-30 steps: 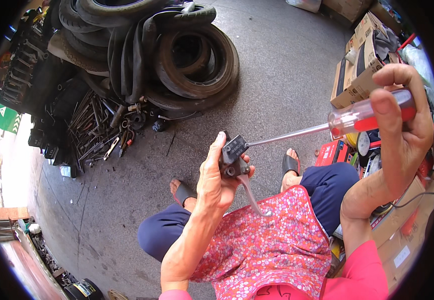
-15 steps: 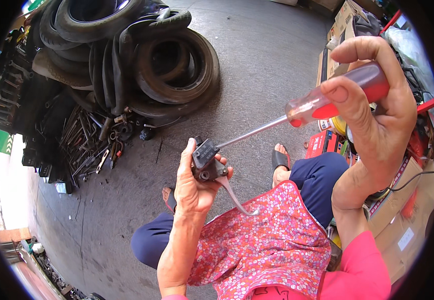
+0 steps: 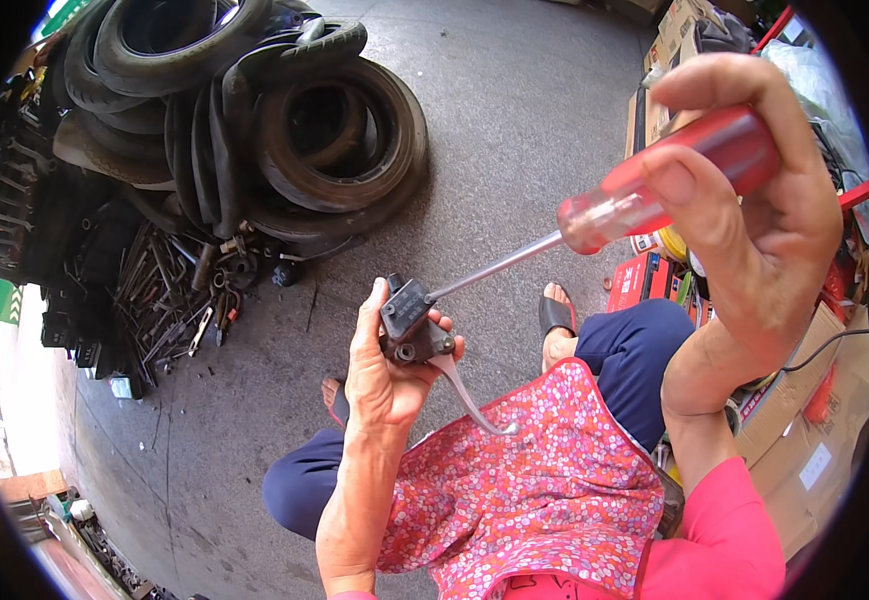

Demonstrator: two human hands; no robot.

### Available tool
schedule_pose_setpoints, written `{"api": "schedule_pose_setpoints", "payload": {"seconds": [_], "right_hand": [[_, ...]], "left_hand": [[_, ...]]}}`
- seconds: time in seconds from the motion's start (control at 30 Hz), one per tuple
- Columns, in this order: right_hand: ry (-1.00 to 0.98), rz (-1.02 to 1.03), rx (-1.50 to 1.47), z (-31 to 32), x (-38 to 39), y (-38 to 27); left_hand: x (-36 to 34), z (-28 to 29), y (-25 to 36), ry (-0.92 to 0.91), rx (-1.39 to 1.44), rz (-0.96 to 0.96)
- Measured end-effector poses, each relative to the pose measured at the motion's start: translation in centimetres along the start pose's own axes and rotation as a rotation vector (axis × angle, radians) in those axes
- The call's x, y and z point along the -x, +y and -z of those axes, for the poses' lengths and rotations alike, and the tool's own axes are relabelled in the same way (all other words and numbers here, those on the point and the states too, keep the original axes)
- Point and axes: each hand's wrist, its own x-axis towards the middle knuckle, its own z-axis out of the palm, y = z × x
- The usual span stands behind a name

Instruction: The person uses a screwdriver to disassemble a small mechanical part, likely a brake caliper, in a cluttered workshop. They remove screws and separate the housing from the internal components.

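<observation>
My left hand (image 3: 389,375) is closed round a black brake master cylinder (image 3: 409,312) with a rectangular reservoir cap. From its lower side a silver brake lever (image 3: 472,400) curves down toward my lap. My right hand (image 3: 754,220) grips a screwdriver (image 3: 609,212) by its clear and red handle, thumb on the near side and fingers round the far end. The slanting steel shaft meets the corner of the reservoir cap, where the tip sits at a screw; whether it is seated in the screw head is too small to tell.
A heap of old tyres (image 3: 339,140) stands at the far left, with scattered hand tools (image 3: 169,285) beside it. A red box (image 3: 642,280) and cardboard (image 3: 804,450) lie at right. A flowered apron (image 3: 544,470) covers my lap above the grey floor (image 3: 494,150).
The screwdriver handle has turned in my right hand, its red part now facing differently. The background has shifted slightly left. My left hand keeps its hold on the brake master cylinder.
</observation>
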Motion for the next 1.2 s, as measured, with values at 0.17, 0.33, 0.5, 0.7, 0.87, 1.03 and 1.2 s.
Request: {"api": "schedule_pose_setpoints", "payload": {"seconds": [0.17,0.33,0.5,0.7,0.87,1.03,1.2], "right_hand": [[0.074,0.111,-0.253,-1.3,0.3,0.3],[0.027,-0.009,-0.115,-0.9,0.2,-0.7],[0.098,0.045,0.01,-0.9,0.2,-0.1],[0.11,0.041,-0.007,0.0,0.6,0.2],[0.036,0.11,0.064,1.4,0.2,0.9],[0.124,-0.019,0.019,1.8,0.2,1.3],[0.366,0.144,-0.144,0.9,-0.2,2.4]], "left_hand": [[0.1,-0.1,0.1,-0.003,0.002,0.014],[0.0,0.1,0.0,-0.014,0.03,0.041],[0.0,0.2,0.1,-0.022,0.026,0.043],[0.3,-0.4,0.3,-0.031,0.034,0.054],[0.6,-0.8,0.3,-0.054,0.1,0.087],[0.6,-0.6,0.3,-0.058,0.118,0.079],[0.6,-0.8,0.4,-0.063,0.109,0.078]]}}
